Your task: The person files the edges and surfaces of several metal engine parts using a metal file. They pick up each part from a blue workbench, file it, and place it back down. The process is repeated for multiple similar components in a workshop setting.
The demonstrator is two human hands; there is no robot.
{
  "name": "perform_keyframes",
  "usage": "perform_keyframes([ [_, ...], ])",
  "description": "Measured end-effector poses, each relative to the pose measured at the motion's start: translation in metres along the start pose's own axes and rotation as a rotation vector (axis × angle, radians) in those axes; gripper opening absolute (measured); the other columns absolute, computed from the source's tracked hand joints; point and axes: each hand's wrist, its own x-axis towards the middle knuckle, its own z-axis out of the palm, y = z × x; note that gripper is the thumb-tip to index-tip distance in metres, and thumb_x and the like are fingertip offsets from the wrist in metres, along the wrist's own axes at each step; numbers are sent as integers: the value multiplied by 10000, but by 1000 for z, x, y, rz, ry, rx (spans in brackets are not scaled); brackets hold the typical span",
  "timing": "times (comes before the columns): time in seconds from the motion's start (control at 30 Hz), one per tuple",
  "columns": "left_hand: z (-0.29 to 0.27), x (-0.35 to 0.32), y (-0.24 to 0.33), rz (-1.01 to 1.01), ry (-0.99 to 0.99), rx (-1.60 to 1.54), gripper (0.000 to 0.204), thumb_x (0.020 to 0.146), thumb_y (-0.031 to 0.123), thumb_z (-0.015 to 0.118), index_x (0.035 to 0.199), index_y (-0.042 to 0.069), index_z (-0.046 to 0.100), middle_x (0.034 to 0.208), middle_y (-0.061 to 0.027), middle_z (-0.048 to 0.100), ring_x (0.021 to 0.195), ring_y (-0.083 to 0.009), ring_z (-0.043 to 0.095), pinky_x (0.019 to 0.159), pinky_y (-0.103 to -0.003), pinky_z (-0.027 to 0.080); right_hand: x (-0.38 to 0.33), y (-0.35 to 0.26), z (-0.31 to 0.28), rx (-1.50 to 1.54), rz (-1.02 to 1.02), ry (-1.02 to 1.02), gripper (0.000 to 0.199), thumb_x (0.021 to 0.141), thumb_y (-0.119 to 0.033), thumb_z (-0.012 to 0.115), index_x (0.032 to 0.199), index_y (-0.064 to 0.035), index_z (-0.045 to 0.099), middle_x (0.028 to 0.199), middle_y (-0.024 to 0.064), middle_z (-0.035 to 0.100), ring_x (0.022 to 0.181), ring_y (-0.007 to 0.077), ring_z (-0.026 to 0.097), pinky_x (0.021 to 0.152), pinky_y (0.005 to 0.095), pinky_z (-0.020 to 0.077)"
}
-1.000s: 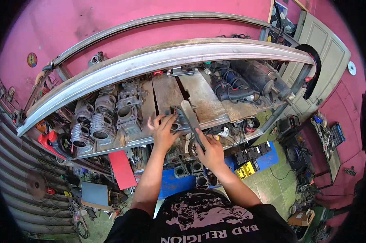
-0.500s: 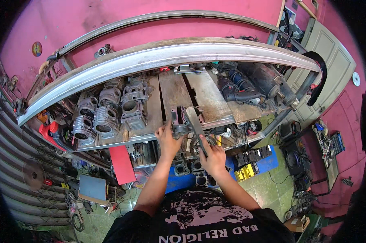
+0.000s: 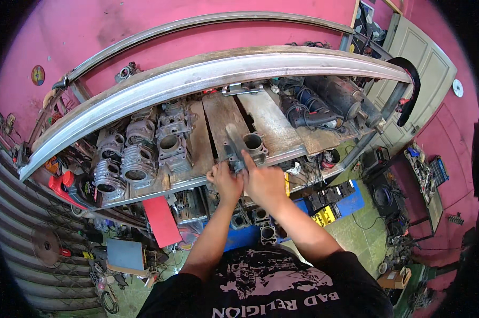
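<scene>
A grey engine cylinder block (image 3: 259,155) with a round bore sits at the front edge of the bench. My left hand (image 3: 226,185) is closed on its near left side, fingers curled against the metal. In my right hand (image 3: 265,183) is a long flat file (image 3: 234,137), slightly blurred, with the index finger stretched along it. The file lies slantwise across the left part of the block's top, its tip pointing away from me, while the bore shows to its right. My two hands are close together and hide the near side of the block.
Several cylinder blocks (image 3: 138,163) stand in rows on the left of the wooden bench (image 3: 218,114). A corded power tool (image 3: 308,117) lies at the right. A metal rail (image 3: 207,71) crosses above the bench. More engine parts (image 3: 267,233) and a yellow box (image 3: 323,216) are below.
The file has moved left and slid over the block's left part, uncovering the bore. My right hand has come left and nearer to my left hand. The whole view has shifted slightly.
</scene>
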Motion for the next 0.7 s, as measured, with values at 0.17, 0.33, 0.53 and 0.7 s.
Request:
perform_keyframes([
  [0.17, 2, 6, 17, 26, -32, 1, 317, 815, 232, 737, 1063, 53, 657, 1015, -114, 669, 1043, -312, 575, 985, -518, 313, 44, 4, 18, -78, 41, -1, 599, 948, -250, 599, 1508, -46, 536, 743, 196, 739, 688, 351, 752, 640, 495, 584],
  [0.33, 8, 0, -8, 69, 34, 121, 281, 859, 233, 694, 1070, 52, 655, 1036, -107, 664, 1047, -312, 565, 957, -522, 313, -13, -44, -11, -164, 31, -190, 653, 923, -226, 582, 1527, 6, 492, 802, 184, 769, 706, 316, 767, 642, 468, 591],
  [0.53, 4, 3, 11, 169, -2, 90, 248, 869, 205, 678, 1064, 57, 642, 1023, -95, 634, 1027, -319, 551, 948, -526, 311, 37, -11, 26, -69, 44, -38, 653, 957, -278, 603, 1549, -34, 472, 746, 200, 743, 652, 330, 746, 655, 511, 580],
  [0.7, 5, 6, -2, 140, -15, 126, 326, 805, 211, 737, 1067, 50, 629, 1049, -96, 632, 1074, -315, 550, 953, -535, 311, 27, -28, 5, -144, 93, -150, 655, 976, -302, 602, 1560, -40, 462, 755, 222, 742, 715, 349, 761, 697, 501, 594],
])
